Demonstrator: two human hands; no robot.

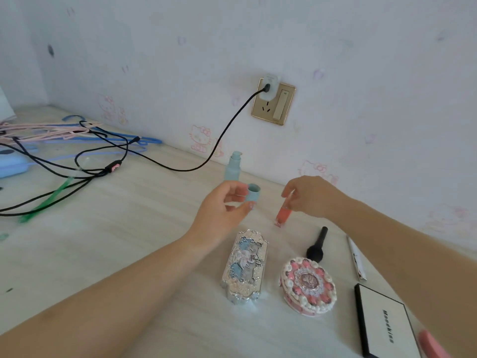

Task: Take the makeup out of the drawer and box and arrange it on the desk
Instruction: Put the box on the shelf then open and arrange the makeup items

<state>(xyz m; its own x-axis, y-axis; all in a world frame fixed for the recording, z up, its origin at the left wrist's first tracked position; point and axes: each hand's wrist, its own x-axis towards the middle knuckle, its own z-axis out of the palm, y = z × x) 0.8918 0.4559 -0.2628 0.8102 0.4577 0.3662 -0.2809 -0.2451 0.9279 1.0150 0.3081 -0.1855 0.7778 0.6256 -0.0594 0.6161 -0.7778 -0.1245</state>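
Makeup sits in a little group on the pale wood surface, near the wall. The drawer and the box are not in view, so I cannot tell what is left in them.

The step in hand looks like the arranging part. The left hand pinches a small blue cap between thumb and fingers, with the open end of the cap facing up. Just behind it stands the blue pump bottle, upright and with its pump bare. The right hand holds the top of a pink lip gloss tube, which stands tilted with its bottom touching the surface or just above it; I cannot tell which.

In front of the hands lie a silver case with a blue picture, a round pink case like a cake, a black brush, a thin white pen and a flat white box with a black edge. All the cases are closed, so what is inside them is hidden.

Next, I think the cap needs to go back on the bottle. For that it must be turned open end down, lined up over the pump and pushed on gently, or the bottle may tip. The tube needs to be set straight before the hand lets go.
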